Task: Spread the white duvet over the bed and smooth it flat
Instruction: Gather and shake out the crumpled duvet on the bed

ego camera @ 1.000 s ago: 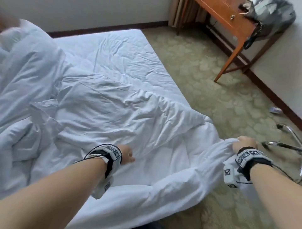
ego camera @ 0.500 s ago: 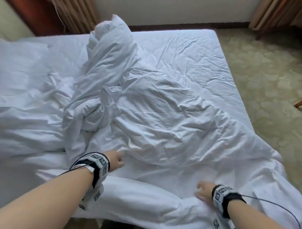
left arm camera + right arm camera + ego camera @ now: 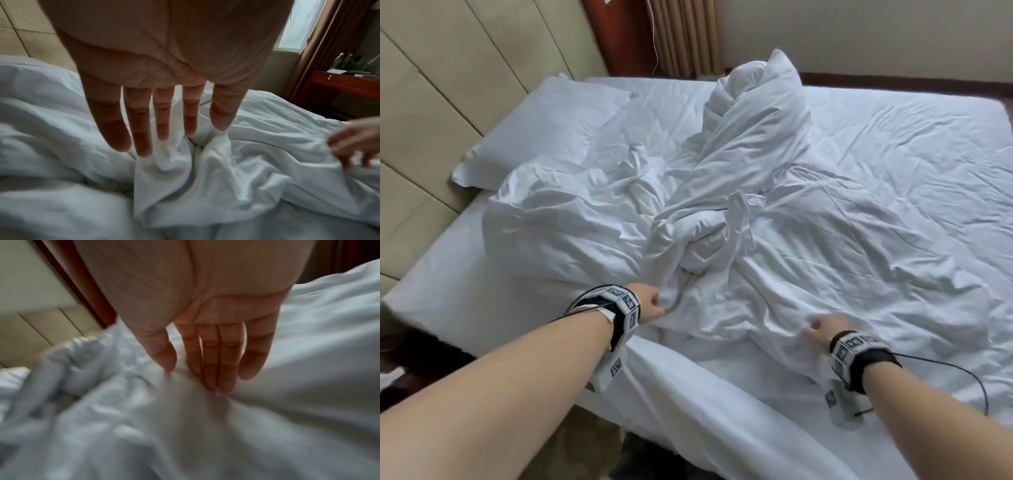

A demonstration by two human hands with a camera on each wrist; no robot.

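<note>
Nearest the camera, a rolled edge of the white duvet [image 3: 688, 387] hangs along the near side of the bed [image 3: 441, 274], w/ both forearms reaching over it. Left hand [image 3: 650, 303] sits at a bunched fold near the bed's middle; in the left wrist view its fingers [image 3: 144, 129] are straight and spread, tips touching the cloth, thumb and forefinger either side of a small ridge but not clearly closed on it. Right hand [image 3: 822, 327] is just to the right, well apart from the left, on a flatter wrinkled stretch; the right wrist view is blurred, fingers [image 3: 213, 363] straight and close together, tips pressing into a crease w/ thumb just beside them, so can't tell if it's a true pinch. Beyond the hands the duvet is heaped in a twisted pile across the middle, one puffy lobe to the left, a tall peak rising at the far side. Right part of the bed shows only a creased sheet [image 3: 911, 130]. Far left, a pillow [image 3: 544, 123] lies against a padded beige headboard [image 3: 431, 85]. Behind that, tan curtains [image 3: 681, 34] and a thin white cable [image 3: 654, 34] hanging down the wall.
</note>
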